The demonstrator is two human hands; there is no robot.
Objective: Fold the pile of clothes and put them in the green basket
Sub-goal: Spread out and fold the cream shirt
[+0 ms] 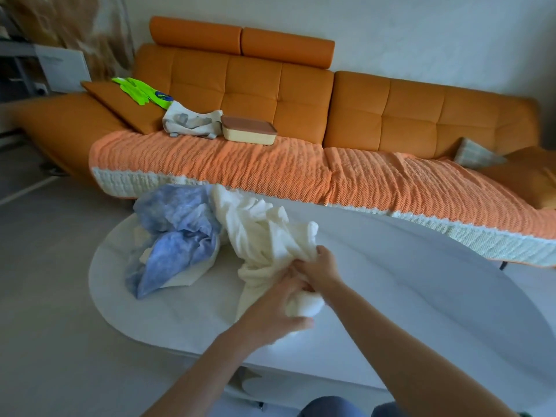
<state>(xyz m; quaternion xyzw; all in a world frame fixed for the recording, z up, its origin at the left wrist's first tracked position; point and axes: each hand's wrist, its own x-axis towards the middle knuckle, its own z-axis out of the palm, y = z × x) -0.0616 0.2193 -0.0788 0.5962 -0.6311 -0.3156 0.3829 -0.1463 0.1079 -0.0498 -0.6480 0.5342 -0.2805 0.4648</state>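
A crumpled cream-white garment lies on the white oval table. My left hand grips its near end, which bunches below my fingers. My right hand grips the same cloth just beyond, fingers curled into the folds. To the left lies a blue mottled garment heaped over a white piece of cloth. No green basket is in view.
An orange sofa with an orange knit throw runs behind the table. On it sit a cream box with a brown lid, a white-grey bag and bright green cloth. Grey floor lies to the left.
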